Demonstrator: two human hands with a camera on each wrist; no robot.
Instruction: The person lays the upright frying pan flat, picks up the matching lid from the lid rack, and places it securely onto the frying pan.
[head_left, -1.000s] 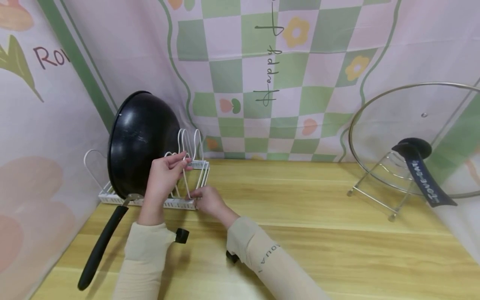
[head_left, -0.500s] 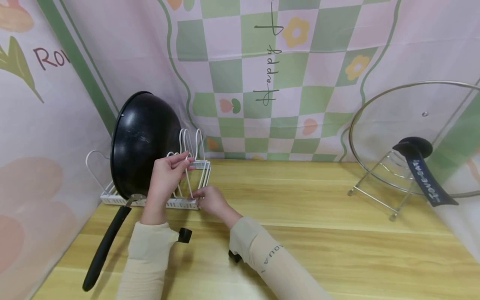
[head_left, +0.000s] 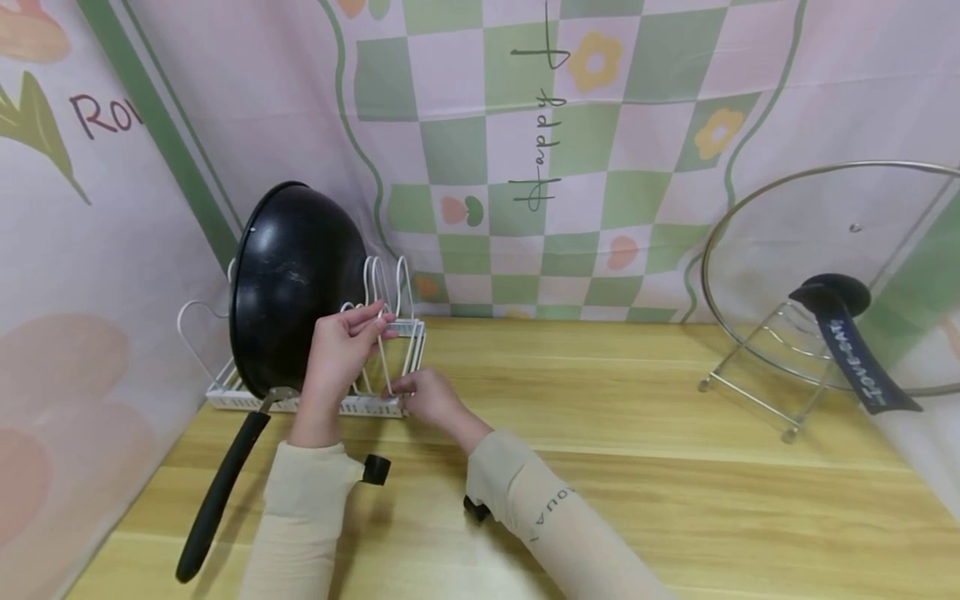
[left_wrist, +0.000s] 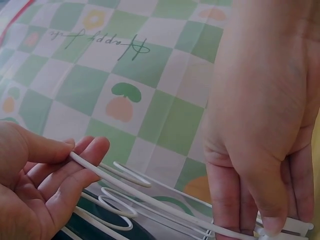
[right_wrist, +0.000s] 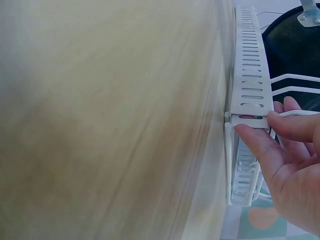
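Both arms wear cream long sleeves [head_left: 300, 508], the right sleeve [head_left: 555, 525] printed with dark letters, black wrist-mounted cameras [head_left: 377, 469] beneath.

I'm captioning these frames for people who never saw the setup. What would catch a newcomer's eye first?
The black wok standing on edge in the white wire rack at the table's back left. Just right of it, the left hand pinches the top of a white wire divider while the right hand grips its foot at the rack's rail. Far right, a big glass lid leans on a metal stand.

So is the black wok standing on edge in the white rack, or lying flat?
On edge: the black wok stands in the white rack, handle sloping down to the table.
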